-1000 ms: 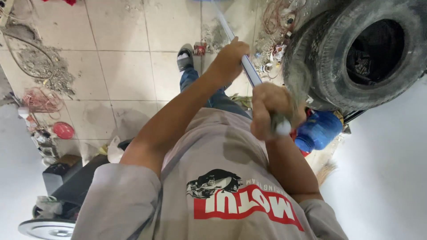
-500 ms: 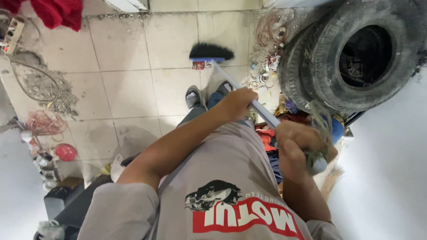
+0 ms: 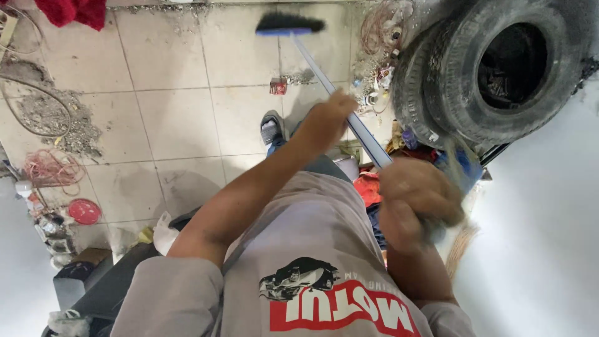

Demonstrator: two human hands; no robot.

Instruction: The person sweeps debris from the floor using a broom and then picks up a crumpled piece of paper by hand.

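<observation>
I hold a broom with both hands. Its blue head with black bristles (image 3: 290,24) rests on the tiled floor far ahead of me. The pale handle (image 3: 324,81) runs back diagonally toward my body. My left hand (image 3: 326,120) is closed around the middle of the handle, arm stretched out. My right hand (image 3: 415,200), blurred by motion, grips the handle's near end close to my chest. My sandalled foot (image 3: 272,128) shows just under the left forearm.
Stacked dusty tyres (image 3: 499,75) lie at the upper right, with tangled wires and small litter (image 3: 377,43) beside them. A dirt pile with a wire loop (image 3: 56,122) sits at the left, a red cloth (image 3: 72,11) at the top left, and a red lid (image 3: 84,211) at the lower left.
The broom head has swept farther away from me across the tiles. My left arm has stretched out along the handle, and my right hand has dropped lower and closer to my body.
</observation>
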